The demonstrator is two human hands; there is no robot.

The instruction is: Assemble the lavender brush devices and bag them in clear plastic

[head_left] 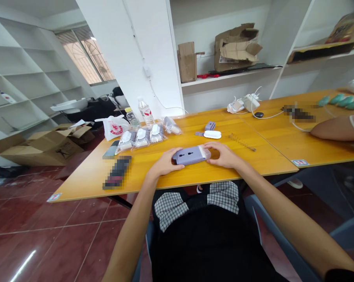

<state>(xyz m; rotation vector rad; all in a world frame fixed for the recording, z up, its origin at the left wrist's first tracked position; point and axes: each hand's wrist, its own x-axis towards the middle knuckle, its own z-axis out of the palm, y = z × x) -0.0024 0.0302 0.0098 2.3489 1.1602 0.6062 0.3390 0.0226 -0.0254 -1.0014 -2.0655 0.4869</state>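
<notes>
A grey-purple plastic housing [191,155] with two dark slots lies sideways between my hands, just above or on the table near its front edge. My left hand [165,162] grips its left end, thumb in front and fingers behind. At the other end, my right hand [223,155] has thumb and fingers around a clear plastic part [205,152] that joins the housing. Beyond them lie a white oval brush head [212,134] and a small grey-purple piece [210,126]. A long thin coil spring [241,141] rests to the right.
Several plastic-bagged grey and white items [141,137] line the table's left back, near two bottles [146,111] and a white bag [114,127]. A pixelated dark object [117,172] lies front left. White chargers [250,102] with cables sit behind; another person's arm [338,128] rests at right.
</notes>
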